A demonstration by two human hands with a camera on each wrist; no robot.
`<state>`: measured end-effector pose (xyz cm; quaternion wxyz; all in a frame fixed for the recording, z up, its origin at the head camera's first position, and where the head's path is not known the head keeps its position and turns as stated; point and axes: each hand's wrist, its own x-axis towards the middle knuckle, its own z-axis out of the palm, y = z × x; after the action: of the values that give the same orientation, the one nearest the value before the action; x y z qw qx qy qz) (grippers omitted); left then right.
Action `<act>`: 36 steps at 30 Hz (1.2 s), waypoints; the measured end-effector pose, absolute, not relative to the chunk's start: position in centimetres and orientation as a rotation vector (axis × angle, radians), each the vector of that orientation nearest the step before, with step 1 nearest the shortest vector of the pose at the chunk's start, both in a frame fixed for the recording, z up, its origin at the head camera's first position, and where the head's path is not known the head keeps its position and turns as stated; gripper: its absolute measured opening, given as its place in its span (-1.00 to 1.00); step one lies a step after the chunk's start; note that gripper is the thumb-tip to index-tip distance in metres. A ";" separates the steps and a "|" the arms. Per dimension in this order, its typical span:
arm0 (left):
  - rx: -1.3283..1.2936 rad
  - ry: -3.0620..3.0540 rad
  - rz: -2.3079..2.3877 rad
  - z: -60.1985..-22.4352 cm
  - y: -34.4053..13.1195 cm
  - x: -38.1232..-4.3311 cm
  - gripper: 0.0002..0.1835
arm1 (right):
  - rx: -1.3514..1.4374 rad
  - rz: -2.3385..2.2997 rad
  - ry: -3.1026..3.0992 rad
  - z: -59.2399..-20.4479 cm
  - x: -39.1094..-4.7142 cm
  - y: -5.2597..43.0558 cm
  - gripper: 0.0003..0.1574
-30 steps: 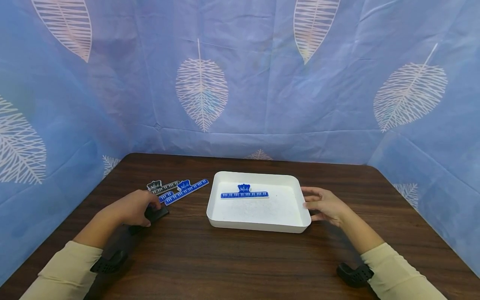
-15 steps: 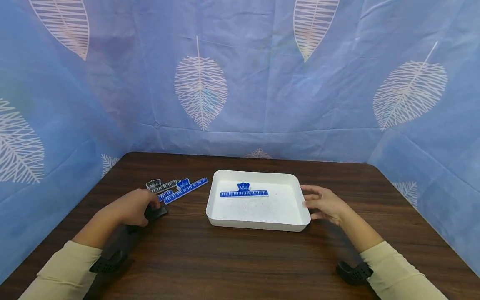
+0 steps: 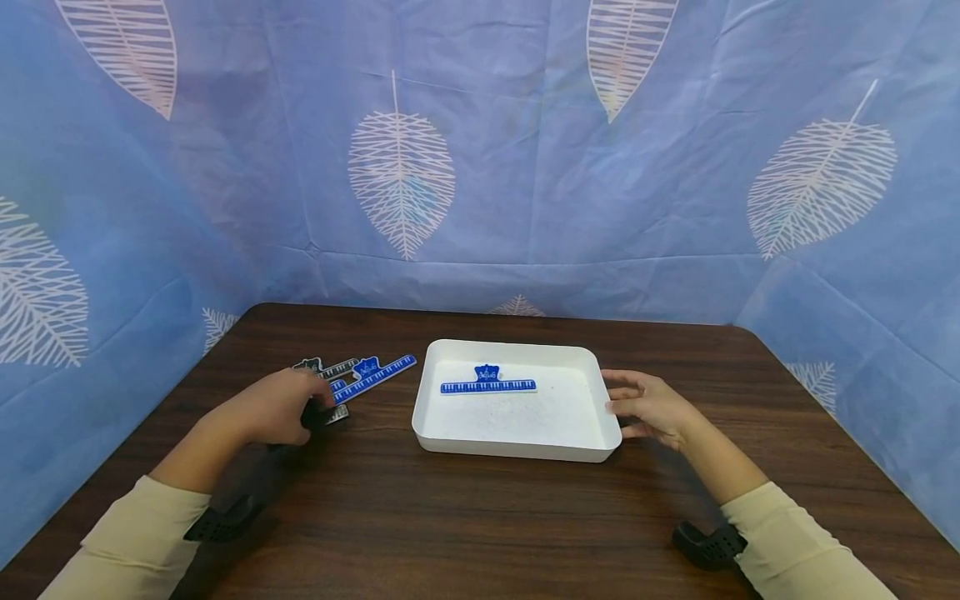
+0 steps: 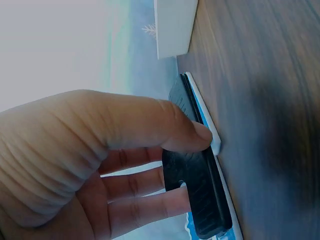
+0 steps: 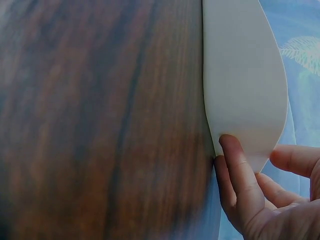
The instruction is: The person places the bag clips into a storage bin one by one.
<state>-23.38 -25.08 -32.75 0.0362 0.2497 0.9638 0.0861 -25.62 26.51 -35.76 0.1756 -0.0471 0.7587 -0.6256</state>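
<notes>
My left hand [image 3: 277, 408] pinches a black piano-key clip [image 4: 195, 185] between thumb and fingers, beside a small group of clips on the table's left. A corner of it with white print peeks out past the fingers in the head view. Beyond it lie a blue piano-key clip [image 3: 375, 377], a partly covered second blue one and another black clip [image 3: 339, 367], overlapping. In the white tray [image 3: 517, 429], a blue clip [image 3: 488, 387] lies flat. My right hand [image 3: 651, 412] touches the tray's right wall with extended fingertips [image 5: 231, 145].
The dark wooden table [image 3: 480, 525] has a blue leaf-print cloth [image 3: 510, 167] hanging behind it and at both sides. Black bands [image 3: 223, 521] circle both wrists over the pale sleeves.
My left hand has shifted slightly right and away from me with the black clip, whose white-printed corner now shows; the hand covers more of the clips behind. The right hand stays at the tray.
</notes>
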 end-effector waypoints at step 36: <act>1.005 2.983 0.243 -30.4 -19.4 -24.3 -0.61 | -0.134 -1.768 2.149 -35.8 -25.6 26.6 -0.10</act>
<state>-24.30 -19.36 -30.36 -0.0078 0.3182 0.9449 0.0771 -25.56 26.55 -35.76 0.1767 -0.0474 0.7593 -0.6245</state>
